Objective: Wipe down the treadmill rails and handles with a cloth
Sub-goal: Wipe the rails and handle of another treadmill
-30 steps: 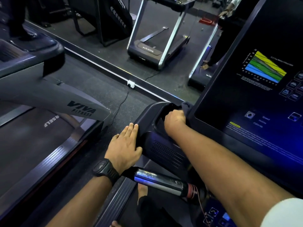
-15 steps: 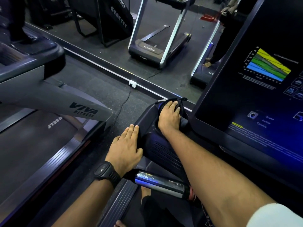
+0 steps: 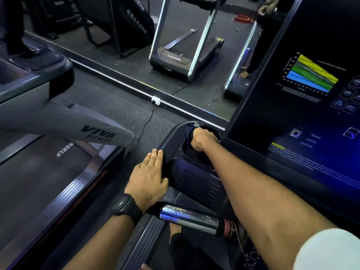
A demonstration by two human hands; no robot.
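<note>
My right hand (image 3: pixel 202 139) is curled round a dark cloth (image 3: pixel 190 131) inside the round cup holder (image 3: pixel 175 133) at the left end of the black treadmill console. Only a dark fold of the cloth shows beside my knuckles. My left hand (image 3: pixel 150 178) lies flat, fingers straight, on the outer left edge of the console housing (image 3: pixel 196 182), a black watch on its wrist. A chrome handle (image 3: pixel 187 218) with a red wire wound at its end runs below both arms.
The big console screen (image 3: pixel 311 106) with a coloured chart stands at the right. A neighbouring grey treadmill (image 3: pixel 58 123) marked VIVA FITNESS is at the left. A wall mirror (image 3: pixel 175 45) ahead reflects more treadmills. A white socket (image 3: pixel 155 100) and cable sit on the floor.
My right hand went from spread over the cup holder's rim with the cloth to curled inside the holder. My left hand has stayed flat on the console's edge.
</note>
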